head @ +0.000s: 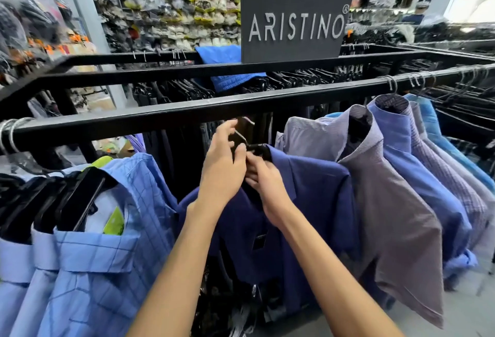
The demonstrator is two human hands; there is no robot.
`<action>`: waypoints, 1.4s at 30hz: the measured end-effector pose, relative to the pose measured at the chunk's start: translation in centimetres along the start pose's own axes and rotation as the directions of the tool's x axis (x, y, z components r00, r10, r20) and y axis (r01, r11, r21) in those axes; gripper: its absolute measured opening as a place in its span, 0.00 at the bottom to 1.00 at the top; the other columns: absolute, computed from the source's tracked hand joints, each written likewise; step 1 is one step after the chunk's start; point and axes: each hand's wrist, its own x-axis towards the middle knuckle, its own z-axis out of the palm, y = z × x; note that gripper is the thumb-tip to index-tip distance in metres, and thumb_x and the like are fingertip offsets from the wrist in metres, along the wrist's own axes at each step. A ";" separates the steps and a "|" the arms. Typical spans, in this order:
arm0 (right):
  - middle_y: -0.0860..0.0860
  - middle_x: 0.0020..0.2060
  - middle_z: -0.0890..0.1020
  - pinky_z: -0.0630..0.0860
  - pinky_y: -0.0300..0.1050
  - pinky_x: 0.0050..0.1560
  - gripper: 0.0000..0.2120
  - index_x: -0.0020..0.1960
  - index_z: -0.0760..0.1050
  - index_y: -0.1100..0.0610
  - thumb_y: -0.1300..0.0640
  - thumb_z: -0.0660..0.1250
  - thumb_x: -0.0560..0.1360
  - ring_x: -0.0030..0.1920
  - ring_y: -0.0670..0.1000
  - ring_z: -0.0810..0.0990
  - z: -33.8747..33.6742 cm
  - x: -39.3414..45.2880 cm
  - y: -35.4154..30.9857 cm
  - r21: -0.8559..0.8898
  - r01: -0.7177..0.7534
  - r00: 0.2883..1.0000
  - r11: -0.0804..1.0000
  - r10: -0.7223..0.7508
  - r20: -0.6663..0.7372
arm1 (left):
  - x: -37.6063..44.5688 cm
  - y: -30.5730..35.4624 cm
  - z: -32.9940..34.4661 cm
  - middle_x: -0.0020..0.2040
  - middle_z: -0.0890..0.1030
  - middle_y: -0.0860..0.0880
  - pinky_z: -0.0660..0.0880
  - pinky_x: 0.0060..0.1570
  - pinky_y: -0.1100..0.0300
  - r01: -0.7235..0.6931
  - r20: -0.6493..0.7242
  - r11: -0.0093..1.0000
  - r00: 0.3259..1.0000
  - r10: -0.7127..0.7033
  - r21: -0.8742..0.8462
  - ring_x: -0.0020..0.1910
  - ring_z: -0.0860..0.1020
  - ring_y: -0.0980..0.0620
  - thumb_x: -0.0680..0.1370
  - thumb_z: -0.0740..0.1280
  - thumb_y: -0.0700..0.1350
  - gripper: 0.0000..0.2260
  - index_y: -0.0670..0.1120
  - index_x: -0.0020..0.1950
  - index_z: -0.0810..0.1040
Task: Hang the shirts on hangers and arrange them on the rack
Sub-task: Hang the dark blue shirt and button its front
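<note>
While the left hand (pixel 223 165) pinches the hanger hook (pixel 242 136), the right hand (pixel 263 184) grips the navy shirt (pixel 308 202) collar.

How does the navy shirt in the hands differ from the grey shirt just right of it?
The navy shirt is dark blue; the grey shirt is greyish purple. The navy shirt's hanger hook is below the rail, gripped by the left hand and right hand; nobody touches the grey one. Both are collared.

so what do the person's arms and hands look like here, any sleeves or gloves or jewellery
Both forearms enter from the bottom edge and are bare as far as the view shows: no sleeves or cuffs. The left hand and right hand wear no gloves, and no ring, watch or bracelet shows on the fingers or wrists. The arms are slim. Nails cannot be made out clearly.
</note>
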 end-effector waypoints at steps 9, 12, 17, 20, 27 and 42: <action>0.50 0.43 0.80 0.75 0.46 0.50 0.14 0.52 0.73 0.54 0.43 0.65 0.82 0.43 0.44 0.77 -0.7 -1.6 5.2 -0.157 -0.133 0.974 0.979 0.158 0.160 | -3.5 1.7 -3.3 0.36 0.82 0.56 0.72 0.40 0.75 -0.022 -0.133 0.994 0.990 0.037 0.111 0.39 0.80 0.60 0.75 0.75 0.51 0.06 0.51 0.45 0.81; 0.47 0.35 0.70 0.66 0.39 0.40 0.12 0.48 0.67 0.53 0.46 0.64 0.83 0.36 0.44 0.67 -0.1 -2.3 4.2 -0.138 -0.144 0.953 0.980 0.175 0.249 | -3.3 2.6 -4.3 0.32 0.80 0.56 0.73 0.38 0.66 -0.003 -0.270 0.977 0.961 0.061 0.213 0.35 0.79 0.57 0.75 0.75 0.49 0.08 0.49 0.39 0.79; 0.48 0.33 0.70 0.60 0.37 0.32 0.12 0.42 0.66 0.52 0.52 0.66 0.82 0.30 0.43 0.68 0.8 -2.7 1.3 -0.049 -0.191 0.907 0.980 0.195 0.374 | -4.1 6.3 -5.1 0.28 0.77 0.54 0.72 0.37 0.56 -0.020 -0.450 0.944 0.876 0.175 0.329 0.29 0.76 0.51 0.73 0.74 0.45 0.10 0.46 0.34 0.76; 0.47 0.32 0.68 0.55 0.40 0.31 0.14 0.40 0.67 0.51 0.50 0.68 0.80 0.30 0.44 0.66 1.4 -3.0 -0.8 -0.007 -0.196 0.880 0.981 0.179 0.440 | -4.0 8.3 -5.8 0.27 0.76 0.57 0.74 0.36 0.56 -0.028 -0.510 0.944 0.836 0.202 0.327 0.28 0.76 0.53 0.74 0.73 0.45 0.10 0.46 0.34 0.77; 0.48 0.33 0.67 0.49 0.46 0.37 0.13 0.40 0.72 0.47 0.42 0.72 0.71 0.33 0.46 0.60 3.4 -1.3 -5.0 0.088 -0.204 0.847 0.975 0.131 0.515 | -1.9 12.1 -9.2 0.32 0.81 0.54 0.77 0.39 0.58 -0.106 -0.406 0.892 0.863 0.302 0.439 0.30 0.78 0.56 0.77 0.72 0.49 0.09 0.47 0.39 0.82; 0.40 0.53 0.76 0.71 0.24 0.48 0.13 0.63 0.78 0.54 0.57 0.71 0.79 0.44 0.32 0.80 4.0 -4.0 -5.2 -0.234 0.398 0.895 0.887 -0.319 0.312 | -2.3 11.7 -10.6 0.35 0.80 0.52 0.72 0.43 0.63 0.006 -0.319 0.776 0.913 0.252 0.630 0.35 0.76 0.55 0.76 0.74 0.45 0.05 0.45 0.42 0.86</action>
